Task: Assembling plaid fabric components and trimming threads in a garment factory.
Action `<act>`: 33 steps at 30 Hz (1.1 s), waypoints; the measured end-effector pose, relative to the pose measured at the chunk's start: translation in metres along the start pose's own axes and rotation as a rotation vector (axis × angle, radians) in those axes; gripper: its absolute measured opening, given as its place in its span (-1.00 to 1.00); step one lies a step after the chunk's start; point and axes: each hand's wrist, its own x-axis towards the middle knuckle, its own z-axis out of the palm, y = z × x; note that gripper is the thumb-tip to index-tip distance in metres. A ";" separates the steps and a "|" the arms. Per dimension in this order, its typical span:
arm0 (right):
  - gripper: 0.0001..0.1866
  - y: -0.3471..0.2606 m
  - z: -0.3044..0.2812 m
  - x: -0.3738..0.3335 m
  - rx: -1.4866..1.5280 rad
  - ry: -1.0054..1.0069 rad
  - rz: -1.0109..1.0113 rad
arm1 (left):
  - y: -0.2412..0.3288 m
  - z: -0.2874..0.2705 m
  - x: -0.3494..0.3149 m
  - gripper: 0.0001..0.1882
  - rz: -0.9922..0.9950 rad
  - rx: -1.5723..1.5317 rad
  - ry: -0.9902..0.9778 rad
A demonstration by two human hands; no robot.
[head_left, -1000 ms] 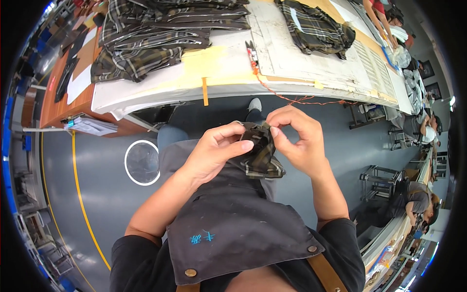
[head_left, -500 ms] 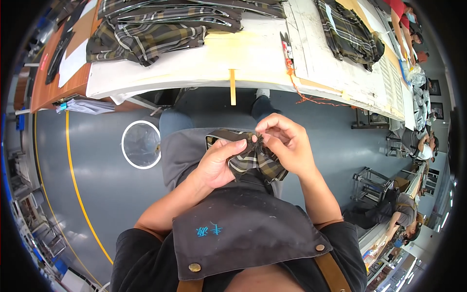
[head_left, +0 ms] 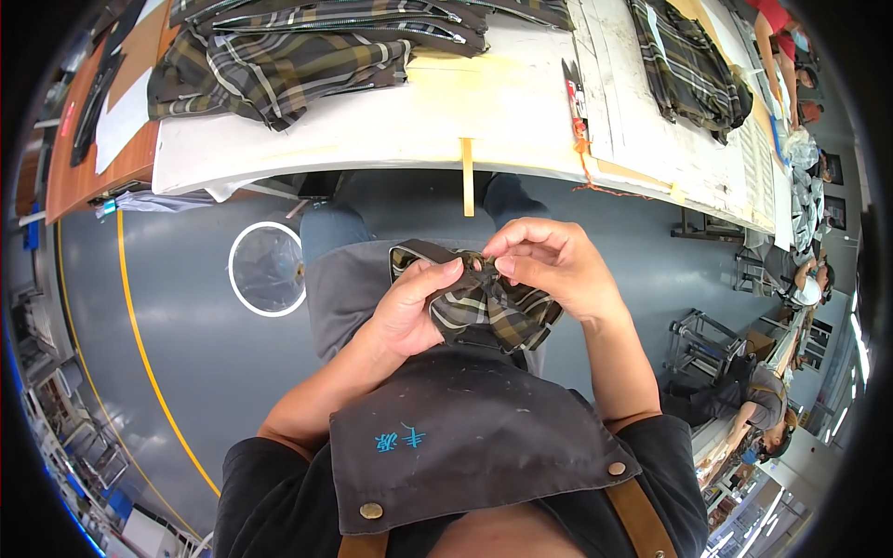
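Observation:
Above my lap I hold a small gathered piece of plaid fabric (head_left: 502, 312), dark with olive and pale stripes. My left hand (head_left: 409, 307) is closed on its left side, the thumb lying on top of the cloth. Fingers and thumb of my right hand (head_left: 553, 265) pinch the bunched upper edge, close to the left thumb. A plain dark band shows at the fabric's upper left. Below the cloth lies my dark grey apron (head_left: 456, 418). Whether anything small sits between the pinching fingertips is hidden.
Ahead stands a white-topped table (head_left: 372, 130) with plaid zippered garments (head_left: 288, 65) piled at left. Small snips (head_left: 577, 102) with an orange cord lie near its edge, and a folded plaid stack (head_left: 693, 70) lies at right. A white-rimmed bin (head_left: 268, 270) stands on the floor. Co-workers sit at far right.
My right hand has shifted slightly right, and the gathered fabric is spread wider below the fingers. The table appears shifted a little as my view moves.

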 end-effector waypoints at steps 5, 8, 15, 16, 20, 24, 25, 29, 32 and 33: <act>-0.92 0.000 -0.003 0.005 -0.083 0.013 -0.032 | 0.004 -0.003 0.003 -0.67 -0.023 -0.028 0.026; -0.94 -0.003 0.002 0.006 -0.143 0.066 -0.051 | 0.007 -0.001 0.006 -0.67 -0.040 -0.008 0.043; -0.94 0.036 0.004 0.023 0.188 0.211 0.115 | -0.005 -0.010 0.018 -0.69 0.053 -0.157 0.144; -0.94 0.043 0.002 0.026 0.190 0.211 0.116 | -0.005 -0.011 0.020 -0.69 0.052 -0.158 0.146; -0.89 0.055 0.000 0.033 0.323 0.280 0.143 | -0.003 -0.011 0.024 -0.76 0.086 -0.243 0.173; -0.89 0.054 0.002 0.035 0.367 0.335 0.156 | 0.001 -0.007 0.027 -0.81 0.094 -0.254 0.293; -0.89 0.053 0.004 0.035 0.368 0.334 0.156 | 0.002 -0.006 0.027 -0.83 0.093 -0.270 0.337; -0.89 0.048 0.008 0.032 0.390 0.383 0.162 | 0.008 -0.005 0.028 -0.81 0.079 -0.256 0.294; -0.89 0.047 0.007 0.033 0.399 0.391 0.160 | 0.013 -0.002 0.033 -0.88 0.073 -0.192 0.366; -0.89 0.048 0.007 0.034 0.403 0.379 0.158 | 0.015 -0.004 0.034 -0.88 0.068 -0.186 0.367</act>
